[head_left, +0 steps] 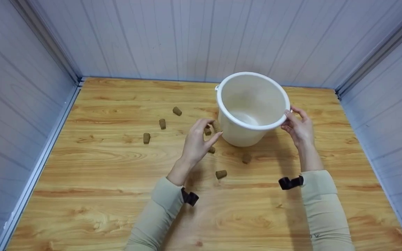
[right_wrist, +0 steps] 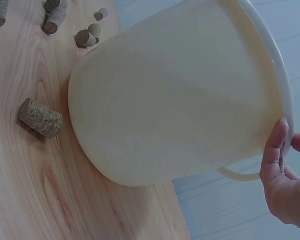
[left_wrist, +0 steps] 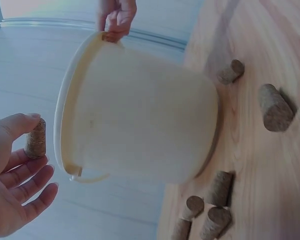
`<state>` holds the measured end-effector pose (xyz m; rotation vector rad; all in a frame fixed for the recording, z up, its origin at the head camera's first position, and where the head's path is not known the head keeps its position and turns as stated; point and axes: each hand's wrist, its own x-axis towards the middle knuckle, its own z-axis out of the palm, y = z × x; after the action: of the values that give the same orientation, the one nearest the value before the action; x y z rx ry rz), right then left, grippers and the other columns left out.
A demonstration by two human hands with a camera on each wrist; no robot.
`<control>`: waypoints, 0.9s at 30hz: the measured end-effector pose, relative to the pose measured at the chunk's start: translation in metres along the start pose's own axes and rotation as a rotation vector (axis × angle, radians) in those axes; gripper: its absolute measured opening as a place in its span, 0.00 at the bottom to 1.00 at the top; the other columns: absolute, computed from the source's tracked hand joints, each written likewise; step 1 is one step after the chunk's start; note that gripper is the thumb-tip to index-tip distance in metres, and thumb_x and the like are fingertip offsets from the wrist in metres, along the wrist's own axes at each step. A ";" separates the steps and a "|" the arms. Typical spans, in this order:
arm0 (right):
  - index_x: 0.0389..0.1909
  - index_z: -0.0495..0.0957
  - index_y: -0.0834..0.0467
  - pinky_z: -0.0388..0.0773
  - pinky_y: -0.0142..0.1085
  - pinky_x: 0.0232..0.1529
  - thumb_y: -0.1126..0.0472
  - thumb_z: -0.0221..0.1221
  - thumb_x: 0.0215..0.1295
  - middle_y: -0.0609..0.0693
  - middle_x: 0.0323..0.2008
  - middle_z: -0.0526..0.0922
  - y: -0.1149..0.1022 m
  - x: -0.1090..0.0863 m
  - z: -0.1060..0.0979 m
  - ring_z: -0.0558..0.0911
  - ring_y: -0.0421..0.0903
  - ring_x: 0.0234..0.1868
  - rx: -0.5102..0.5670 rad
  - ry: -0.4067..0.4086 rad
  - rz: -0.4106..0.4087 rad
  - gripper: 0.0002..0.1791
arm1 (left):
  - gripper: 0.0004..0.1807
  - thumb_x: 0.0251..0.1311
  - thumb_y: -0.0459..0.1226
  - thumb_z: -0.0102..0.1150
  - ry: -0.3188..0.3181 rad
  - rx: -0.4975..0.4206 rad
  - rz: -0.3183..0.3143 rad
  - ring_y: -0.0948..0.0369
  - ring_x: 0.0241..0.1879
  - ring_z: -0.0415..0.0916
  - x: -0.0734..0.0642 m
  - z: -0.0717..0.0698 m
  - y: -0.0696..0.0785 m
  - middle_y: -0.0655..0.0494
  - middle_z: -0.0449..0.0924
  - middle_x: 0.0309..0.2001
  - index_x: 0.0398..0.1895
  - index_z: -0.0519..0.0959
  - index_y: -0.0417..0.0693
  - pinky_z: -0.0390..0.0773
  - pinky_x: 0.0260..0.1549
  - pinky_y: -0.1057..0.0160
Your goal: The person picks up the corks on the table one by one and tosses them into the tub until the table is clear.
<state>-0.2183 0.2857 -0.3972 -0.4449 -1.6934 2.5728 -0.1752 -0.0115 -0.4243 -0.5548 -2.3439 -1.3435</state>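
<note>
The bucket (head_left: 236, 135), right of centre in the head frame, is probably handling as light and stiff, best held by its rim; it is showing plain white walls. The right hand (head_left: 300, 130) is gripping that rim. The left hand (head_left: 194, 143), near mid-frame, is pinching a cork (left_wrist: 36, 141), likely light, firm and grippy, best held around its sides; it is looking brown and speckled.

Bucket (head_left: 253, 101): plastic, smooth, glossier at the rim (right_wrist: 278, 55), matt on the wall
Corks (right_wrist: 40, 118): cork-like, matt, rough and speckled
Tabletop (head_left: 106, 177): wood grain (real or laminate, hard to say), smooth, faint sheen toward the lower middle of the head view
Walls (head_left: 152, 38): smooth panels, material unclear
Corner trim (head_left: 44, 38), upper left: metal-looking
Sleeves (head_left: 326, 212), lower frame: matt cloth, creased
Wrist cameras (head_left: 191, 198): dark, plastic-looking
</note>
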 end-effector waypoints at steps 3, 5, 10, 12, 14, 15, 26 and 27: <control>0.46 0.67 0.58 0.74 0.30 0.17 0.68 0.57 0.57 0.52 0.15 0.76 0.001 0.002 -0.001 0.76 0.43 0.16 0.011 0.004 0.004 0.16 | 0.19 0.52 0.40 0.61 -0.007 0.007 0.014 0.57 0.40 0.70 0.008 0.005 0.004 0.51 0.74 0.40 0.44 0.73 0.39 0.71 0.37 0.68; 0.45 0.67 0.58 0.74 0.30 0.17 0.68 0.58 0.56 0.52 0.15 0.76 0.001 0.002 -0.002 0.76 0.43 0.15 0.011 0.010 -0.003 0.16 | 0.19 0.52 0.41 0.61 -0.008 0.009 0.027 0.56 0.41 0.70 0.012 0.009 0.006 0.51 0.73 0.40 0.44 0.73 0.38 0.71 0.37 0.67; 0.45 0.68 0.58 0.74 0.30 0.17 0.68 0.58 0.56 0.52 0.15 0.76 0.003 0.002 -0.002 0.76 0.43 0.15 0.012 0.008 -0.009 0.15 | 0.19 0.52 0.40 0.60 -0.004 0.007 0.086 0.58 0.40 0.69 0.023 0.017 0.011 0.51 0.73 0.40 0.44 0.73 0.38 0.70 0.42 0.66; 0.45 0.67 0.58 0.74 0.30 0.17 0.68 0.58 0.56 0.52 0.15 0.76 0.003 0.002 -0.002 0.76 0.43 0.15 0.016 0.004 -0.010 0.16 | 0.19 0.52 0.40 0.61 0.001 0.005 0.108 0.58 0.40 0.69 0.029 0.020 0.014 0.51 0.73 0.40 0.44 0.73 0.37 0.69 0.42 0.68; 0.46 0.67 0.59 0.74 0.30 0.17 0.68 0.58 0.56 0.53 0.15 0.76 0.003 0.001 -0.002 0.76 0.43 0.15 0.021 -0.002 -0.010 0.17 | 0.19 0.52 0.39 0.61 -0.003 0.012 0.118 0.58 0.40 0.70 0.034 0.022 0.017 0.50 0.73 0.40 0.43 0.73 0.37 0.68 0.42 0.69; 0.47 0.67 0.59 0.74 0.30 0.17 0.67 0.58 0.56 0.53 0.15 0.76 0.003 0.001 -0.003 0.76 0.43 0.15 0.020 -0.003 -0.012 0.17 | 0.19 0.52 0.40 0.61 -0.006 0.019 0.118 0.58 0.40 0.70 0.037 0.023 0.018 0.51 0.73 0.40 0.43 0.73 0.37 0.68 0.42 0.70; 0.46 0.66 0.59 0.74 0.30 0.17 0.68 0.57 0.57 0.53 0.15 0.76 0.003 0.001 -0.002 0.76 0.44 0.15 0.014 -0.011 -0.016 0.16 | 0.18 0.51 0.41 0.61 -0.037 0.135 0.131 0.59 0.41 0.71 0.069 0.035 0.031 0.52 0.74 0.39 0.43 0.74 0.40 0.67 0.43 0.68; 0.46 0.66 0.59 0.74 0.30 0.17 0.68 0.56 0.57 0.53 0.15 0.76 0.003 0.001 -0.002 0.76 0.43 0.16 0.009 -0.011 -0.017 0.16 | 0.18 0.52 0.41 0.61 -0.045 0.143 0.128 0.59 0.41 0.71 0.071 0.036 0.031 0.52 0.74 0.39 0.43 0.74 0.40 0.67 0.43 0.68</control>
<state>-0.2188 0.2861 -0.4011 -0.4145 -1.6809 2.5751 -0.2244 0.0448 -0.3824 -0.6846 -2.3730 -1.1074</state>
